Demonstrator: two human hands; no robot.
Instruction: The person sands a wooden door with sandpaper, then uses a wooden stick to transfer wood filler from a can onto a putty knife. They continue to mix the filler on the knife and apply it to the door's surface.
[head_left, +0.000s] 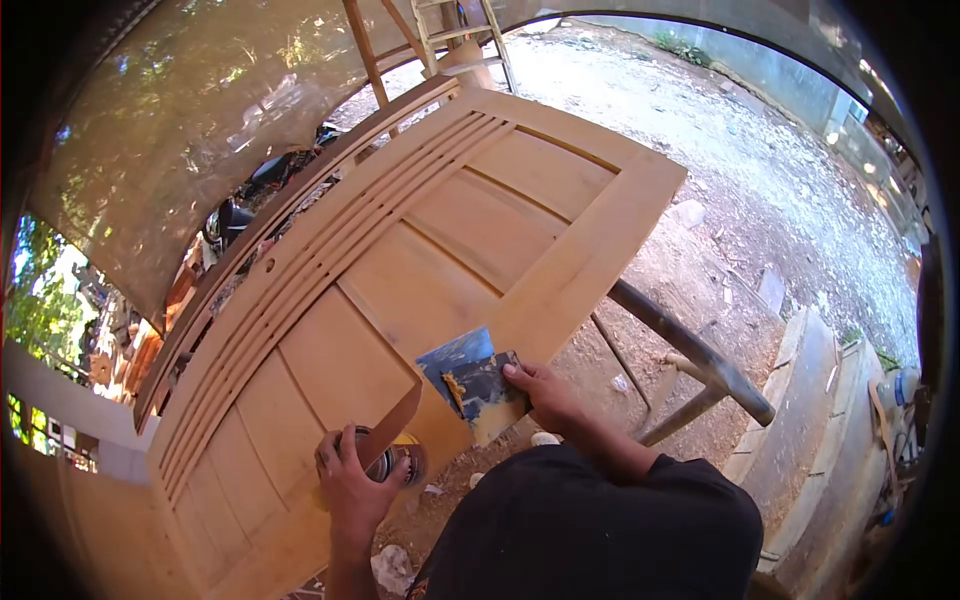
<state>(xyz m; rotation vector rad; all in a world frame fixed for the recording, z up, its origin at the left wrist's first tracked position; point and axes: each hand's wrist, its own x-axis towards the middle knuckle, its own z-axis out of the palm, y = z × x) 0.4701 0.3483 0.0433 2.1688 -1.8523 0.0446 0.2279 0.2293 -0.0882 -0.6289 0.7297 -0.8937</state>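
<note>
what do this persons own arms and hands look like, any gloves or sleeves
No gloves: the left hand and right hand are both bare. A dark, black-looking top is worn; its right sleeve is short, leaving the right forearm uncovered. The left sleeve is out of view. No watch or bracelet shows.

The panelled honey-tan wooden door [455,240] bore darker parallel grooves (and faint greyish smudges). The flat blue plate [458,346] showed paler streaks; the squarish dark grey plate [488,376] wore ochre and cream smears. At seven o'clock, the thin blade [394,420] was reddish brown; at five, the cloth shirt [600,525] was plain black; at two, the gravelly ground [760,170] was whitish grey; at ten, the draped tarpaulin [190,120] was brown.
</note>
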